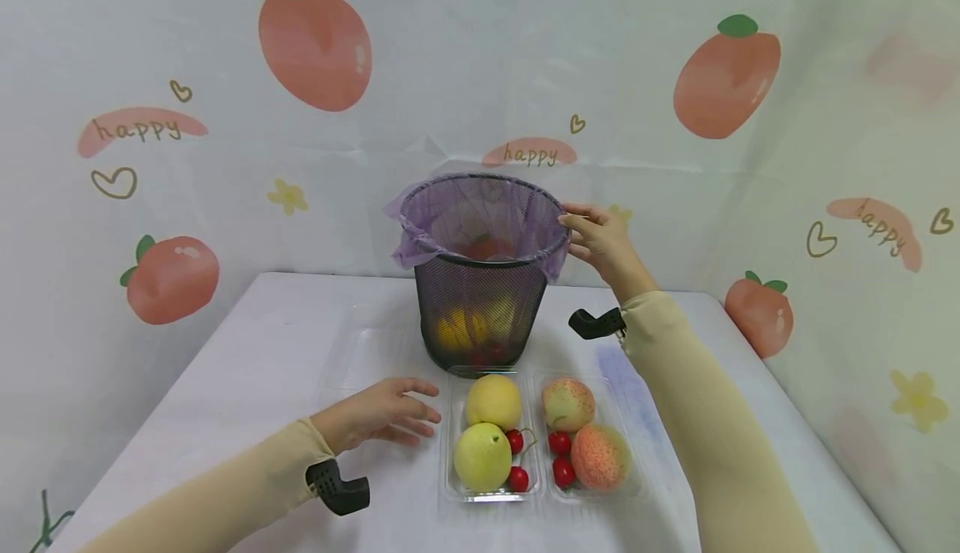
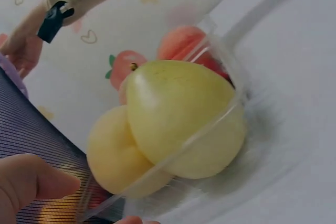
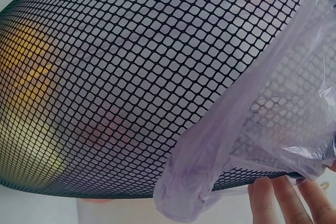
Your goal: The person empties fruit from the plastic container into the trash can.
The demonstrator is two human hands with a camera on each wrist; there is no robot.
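Observation:
My right hand (image 1: pixel 600 244) grips the right rim of a black mesh wastebasket (image 1: pixel 480 319), fingers (image 3: pixel 291 203) outside the rim. A thin purple plastic bag (image 1: pixel 408 244) lines the basket and folds over its rim. My left hand (image 1: pixel 390 411) hovers beside the left clear plastic box with its fingers loosely spread, holding nothing. In that box (image 1: pixel 447 453) lie a yellow-green pear (image 1: pixel 482 458), a round yellow fruit (image 1: pixel 492 402) and two cherries (image 1: pixel 517 478). The right clear box (image 1: pixel 637 478) holds two speckled peaches (image 1: pixel 600 456) and two cherries (image 1: pixel 559 443).
Yellow shapes (image 1: pixel 461 329) and something red show through the basket's mesh. The boxes stand directly in front of the basket on the white tabletop (image 1: pixel 285 369). A white backdrop (image 1: pixel 450 61) printed with fruit, hearts and words hangs close behind and at the sides.

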